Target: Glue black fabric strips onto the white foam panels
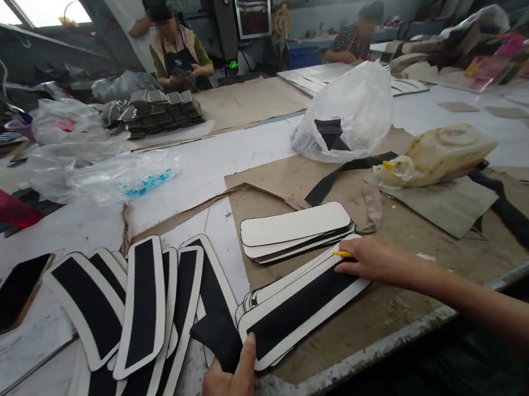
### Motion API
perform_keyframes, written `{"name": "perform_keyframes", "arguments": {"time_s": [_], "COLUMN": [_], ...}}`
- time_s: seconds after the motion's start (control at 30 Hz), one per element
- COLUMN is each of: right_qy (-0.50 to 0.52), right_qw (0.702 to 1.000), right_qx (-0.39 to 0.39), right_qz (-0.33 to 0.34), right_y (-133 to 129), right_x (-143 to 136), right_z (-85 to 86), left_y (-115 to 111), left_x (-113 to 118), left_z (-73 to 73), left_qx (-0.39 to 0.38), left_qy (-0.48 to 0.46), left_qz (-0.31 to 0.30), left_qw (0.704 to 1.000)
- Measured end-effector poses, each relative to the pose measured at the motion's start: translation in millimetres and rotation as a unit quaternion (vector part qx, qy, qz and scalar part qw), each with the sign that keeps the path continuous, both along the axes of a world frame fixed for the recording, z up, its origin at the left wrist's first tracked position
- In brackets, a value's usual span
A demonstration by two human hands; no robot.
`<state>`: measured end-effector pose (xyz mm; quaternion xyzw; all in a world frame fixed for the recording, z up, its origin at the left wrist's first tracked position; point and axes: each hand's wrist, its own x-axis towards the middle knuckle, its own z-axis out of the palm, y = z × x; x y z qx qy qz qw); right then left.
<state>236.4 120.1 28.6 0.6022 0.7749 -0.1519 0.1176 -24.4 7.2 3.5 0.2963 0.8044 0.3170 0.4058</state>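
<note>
Work is going on near the edge of a white-topped table (235,145). A long, rounded white panel with a black middle (303,305) is lying slantwise between both hands, on top of similar white-edged pieces (251,300). The left hand (228,390) is pinching a floppy black sheet (219,333) at the panel's left end; the right hand (371,260) is gripping a slim yellow tool (342,254) and resting at the other end.

My guess is the step in hand is settling the black layer on the white one, and the next move is probably calling for a steady left hand and light right-hand pressure so nothing is skewing. Other black-centred white panels (141,306) are lying fanned out to the left, and plain white rounded panels (294,223) are sitting stacked just beyond.

Annoyingly, the right hand is covering most of the yellow tool, so I can't tell what it is. The left fingertips are hiding too, and the frame is cutting off both forearms.
</note>
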Motion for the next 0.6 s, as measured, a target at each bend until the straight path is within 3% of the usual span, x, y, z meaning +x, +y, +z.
{"name": "perform_keyframes", "arguments": {"time_s": [0.17,0.37,0.6], "right_qy": [-0.001,0.004,0.109], "right_qw": [0.999,0.99,0.987], "right_qx": [0.023,0.118,0.101], "right_qz": [-0.024,-0.073,-0.06], "right_y": [-5,-20,-34], "right_x": [2,24,34], "right_z": [0.2,7.3,-3.3], "left_y": [-2,-5,-10], "left_x": [-1,1,-2], "left_z": [-4.0,-4.4,-2.5], "left_qx": [0.014,0.027,0.064], "left_qy": [-0.002,-0.055,-0.092], "left_qz": [0.001,0.049,0.074], "left_qw": [1.0,0.997,0.991]}}
